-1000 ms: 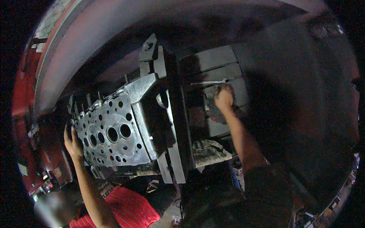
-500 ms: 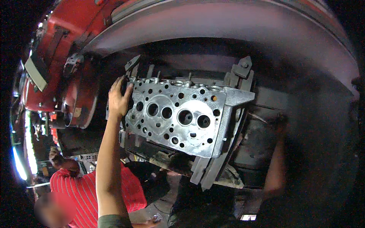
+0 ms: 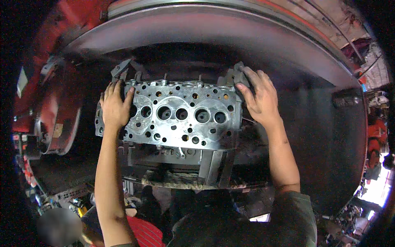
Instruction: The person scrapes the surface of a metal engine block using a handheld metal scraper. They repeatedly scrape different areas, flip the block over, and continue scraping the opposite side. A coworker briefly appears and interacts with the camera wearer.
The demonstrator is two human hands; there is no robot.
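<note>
Right hand (image 3: 262, 96) moved to one of two brackets (image 3: 238, 73), grip unclear; left hand (image 3: 116, 105), grip apart, on one cylinder head (image 3: 175, 128).

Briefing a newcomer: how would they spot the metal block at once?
Start at the wide curved wall up top. Below it, the left hand rests on one end of the block. Unlike the grey bar in front, it shows a bright flat face full of round holes.
</note>
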